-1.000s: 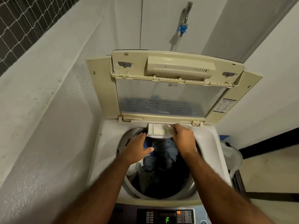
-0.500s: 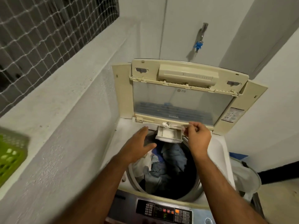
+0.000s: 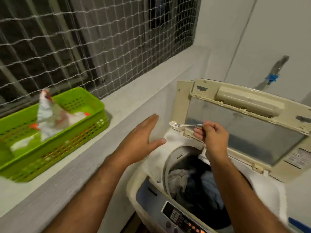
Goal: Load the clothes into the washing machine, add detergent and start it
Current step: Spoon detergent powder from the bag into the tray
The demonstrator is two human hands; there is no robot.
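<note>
The top-loading washing machine [image 3: 151, 167] stands at the lower right with its cream lid [image 3: 242, 115] raised. Dark blue and grey clothes [image 3: 193, 184] fill the drum. My right hand [image 3: 212, 132] hovers over the machine's back left corner, shut on the handle of a metal spoon [image 3: 178, 124] whose bowl points left. My left hand [image 3: 143, 138] is open with fingers spread, between the machine and the ledge, holding nothing. A white and red detergent packet [image 3: 50, 115] stands in a green basket [image 3: 55, 148] on the ledge at the left. The detergent drawer is not visible.
The grey concrete ledge [image 3: 127, 91] runs along the left under a netted window grille [image 3: 94, 39]. The control panel [image 3: 181, 217] with lit orange buttons is at the machine's near edge. A tap with a blue fitting [image 3: 271, 77] is on the back wall.
My view has swung left, bringing the basket and packet into sight. My right hand left the detergent drawer and now holds a spoon. My left hand moved left toward the ledge.
</note>
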